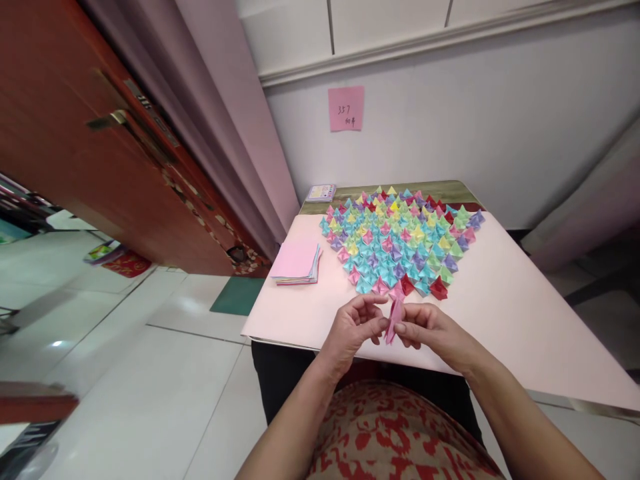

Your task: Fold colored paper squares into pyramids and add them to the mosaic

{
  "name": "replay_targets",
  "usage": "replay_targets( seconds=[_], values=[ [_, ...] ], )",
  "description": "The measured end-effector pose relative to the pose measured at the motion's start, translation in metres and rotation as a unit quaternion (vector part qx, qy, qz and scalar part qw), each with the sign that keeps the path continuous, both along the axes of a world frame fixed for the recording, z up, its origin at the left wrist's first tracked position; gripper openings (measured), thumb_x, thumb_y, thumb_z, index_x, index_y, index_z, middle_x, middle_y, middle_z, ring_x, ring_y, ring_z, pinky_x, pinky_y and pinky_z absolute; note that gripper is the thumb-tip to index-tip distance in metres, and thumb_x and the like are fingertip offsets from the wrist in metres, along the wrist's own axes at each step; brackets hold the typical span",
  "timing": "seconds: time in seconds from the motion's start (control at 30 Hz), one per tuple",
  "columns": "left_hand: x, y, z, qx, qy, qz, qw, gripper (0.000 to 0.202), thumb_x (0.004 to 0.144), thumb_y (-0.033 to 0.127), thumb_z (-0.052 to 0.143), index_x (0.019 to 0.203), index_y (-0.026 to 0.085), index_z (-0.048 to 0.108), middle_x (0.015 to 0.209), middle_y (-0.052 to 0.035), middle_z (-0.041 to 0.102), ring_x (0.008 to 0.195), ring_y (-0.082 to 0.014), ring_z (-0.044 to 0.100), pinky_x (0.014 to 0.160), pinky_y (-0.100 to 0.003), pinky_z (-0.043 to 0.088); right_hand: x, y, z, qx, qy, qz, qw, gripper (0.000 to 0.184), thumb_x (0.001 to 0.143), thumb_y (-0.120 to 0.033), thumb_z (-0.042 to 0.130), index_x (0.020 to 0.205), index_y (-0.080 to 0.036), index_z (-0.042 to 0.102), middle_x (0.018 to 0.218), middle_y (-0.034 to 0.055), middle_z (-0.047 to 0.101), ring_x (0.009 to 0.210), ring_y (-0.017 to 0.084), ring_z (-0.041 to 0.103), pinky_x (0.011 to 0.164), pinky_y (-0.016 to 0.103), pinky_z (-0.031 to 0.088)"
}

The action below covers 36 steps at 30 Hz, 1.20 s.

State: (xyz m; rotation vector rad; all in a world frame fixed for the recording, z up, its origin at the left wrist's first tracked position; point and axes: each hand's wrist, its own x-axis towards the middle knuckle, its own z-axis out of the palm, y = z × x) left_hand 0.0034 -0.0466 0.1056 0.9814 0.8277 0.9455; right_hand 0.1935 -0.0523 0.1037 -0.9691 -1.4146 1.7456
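Observation:
Both my hands pinch a narrow folded strip of pink paper (pixel 395 319) just above the near edge of the table. My left hand (pixel 353 329) grips it from the left with thumb and fingers curled. My right hand (pixel 431 329) holds its right side, fingers closed. Just beyond the strip lies a large patch of several small folded paper shapes (pixel 400 240) in pink, blue, green, yellow, purple and red, packed side by side on the table's pale pink cover (pixel 510 307).
A stack of square coloured paper sheets (pixel 296 263), pink on top, lies at the table's left edge. A small paper pack (pixel 321 193) sits at the far left corner. A pink note (pixel 345 108) is stuck to the wall. A wooden door (pixel 100 153) stands left.

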Motion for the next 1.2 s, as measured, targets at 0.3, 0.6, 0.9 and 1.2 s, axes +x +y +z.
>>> replay_targets(
  seconds=[0.3, 0.6, 0.9, 1.2],
  values=[
    [-0.003, 0.001, -0.003, -0.058, -0.017, 0.002, 0.998, 0.026, 0.062, 0.028, 0.086, 0.076, 0.012, 0.071, 0.072, -0.0027, 0.066, 0.065, -0.0112, 0.057, 0.063, -0.023, 0.044, 0.0, 0.005, -0.014, -0.105, 0.05, -0.013, 0.993, 0.037, 0.072, -0.049, 0.08, 0.075, -0.015, 0.067, 0.05, -0.0047, 0.052, 0.041, 0.004, 0.035, 0.041, 0.018, 0.019],
    [-0.006, 0.001, -0.005, -0.186, -0.115, -0.105, 0.97, 0.031, 0.067, 0.03, 0.083, 0.081, 0.015, 0.061, 0.041, 0.0094, 0.045, 0.029, -0.0014, 0.026, 0.031, -0.015, 0.015, -0.004, 0.004, -0.022, -0.183, 0.121, -0.031, 0.975, 0.039, 0.069, -0.048, 0.083, 0.074, -0.015, 0.064, 0.055, -0.0026, 0.057, 0.04, 0.003, 0.037, 0.039, 0.016, 0.019],
    [-0.005, 0.0, -0.009, -0.182, -0.122, -0.147, 0.965, 0.029, 0.077, 0.036, 0.075, 0.085, 0.011, 0.063, 0.046, 0.0013, 0.062, 0.022, -0.0041, 0.036, 0.026, -0.015, 0.022, -0.001, 0.001, -0.024, -0.173, 0.131, -0.012, 0.976, 0.036, 0.073, -0.046, 0.08, 0.077, -0.015, 0.062, 0.047, -0.0049, 0.054, 0.034, 0.002, 0.031, 0.035, 0.017, 0.012],
    [-0.007, 0.001, 0.001, -0.145, -0.058, -0.125, 0.98, 0.031, 0.079, 0.04, 0.074, 0.081, 0.013, 0.059, 0.065, -0.0069, 0.072, 0.046, -0.0145, 0.066, 0.038, -0.017, 0.05, 0.001, 0.0, -0.024, -0.195, 0.164, -0.04, 0.966, 0.036, 0.071, -0.043, 0.083, 0.078, -0.016, 0.06, 0.058, -0.0031, 0.059, 0.042, 0.003, 0.044, 0.04, 0.014, 0.031]
  ],
)
